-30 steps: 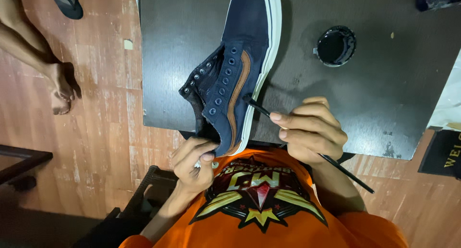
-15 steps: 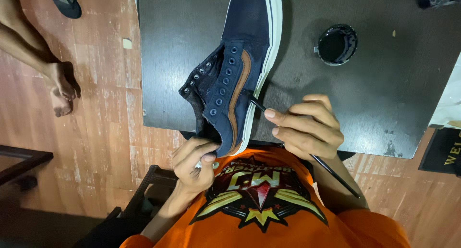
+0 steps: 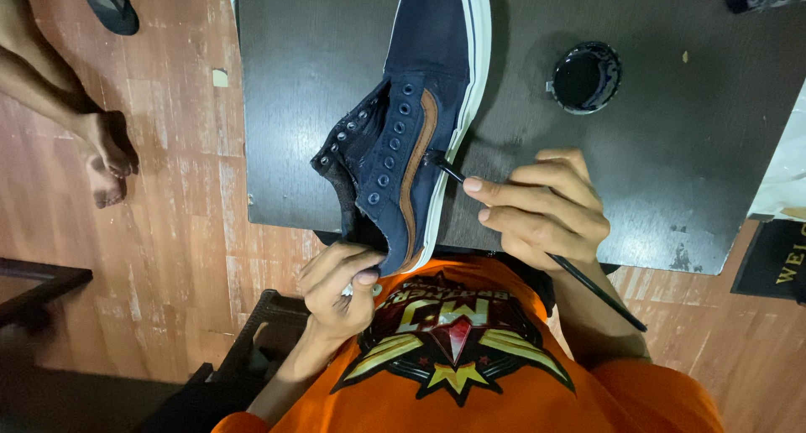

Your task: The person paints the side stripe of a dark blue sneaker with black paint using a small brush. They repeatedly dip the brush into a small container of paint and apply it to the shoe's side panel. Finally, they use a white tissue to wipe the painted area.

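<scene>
2 bare hands work on 1 navy sneaker [image 3: 424,106] that lies on its side across a dark table [image 3: 302,80], toe toward the far edge and heel at the near edge, close to the person's orange shirt [image 3: 453,357]. The left hand [image 3: 340,286] is closed around the heel end, fingers curled over the collar, steadying the shoe. The right hand [image 3: 541,211] is clamped on a thin black brush [image 3: 579,278] in a pen-like pinch; the handle runs back toward the near right past the wrist, and the tip touches the shoe's side just right of the brown stripe [image 3: 413,164], near where the navy upper meets the white sole edge [image 3: 470,89].

Right of the shoe and farther off, well apart from both hands, a small round black dish [image 3: 586,76] holds what looks like dark liquid. At the far left, another person's bare foot [image 3: 105,160] rests on the wooden floor [image 3: 168,257], and a dark sandal [image 3: 109,5] lies beyond it.

As a judgement, the painting appears to be in mid-course: the navy canvas looks evenly dark over the toe and side, while the brush is busy along the lower side panel. How much near the heel is left I cannot tell, since the left hand covers it. No laces are in the eyelets.
</scene>
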